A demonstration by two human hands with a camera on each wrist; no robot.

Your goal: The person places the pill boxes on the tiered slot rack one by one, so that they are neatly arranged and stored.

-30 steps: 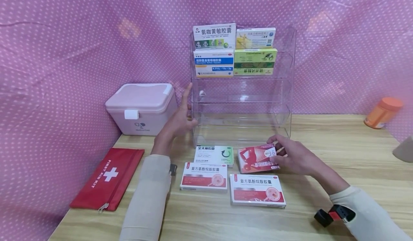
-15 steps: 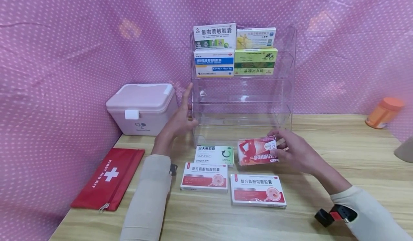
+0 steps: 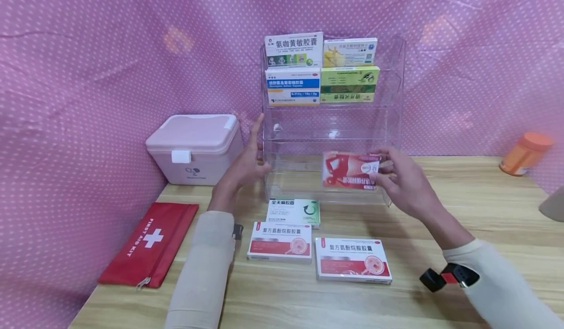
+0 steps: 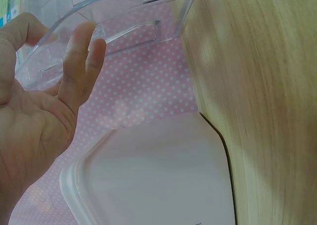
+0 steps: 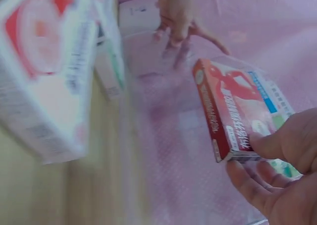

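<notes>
Wooden table (image 3: 440, 280) walled by pink dotted cloth; near edge, two red-and-white medicine boxes (image 3: 352, 260); farther back, right hand (image 3: 403, 182) pinching red medicine box (image 3: 350, 171) before clear acrylic rack (image 3: 387, 123), left hand (image 3: 244, 165) flat, fingers straight, against rack's left side

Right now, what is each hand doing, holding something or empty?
Left hand: open, fingers straight, resting against the side of the clear rack.
Right hand: holding the red medicine box by one end.

Red med box (image 3: 350, 171), held upright, in front of clear rack's (image 3: 387, 123) lower tier
</notes>
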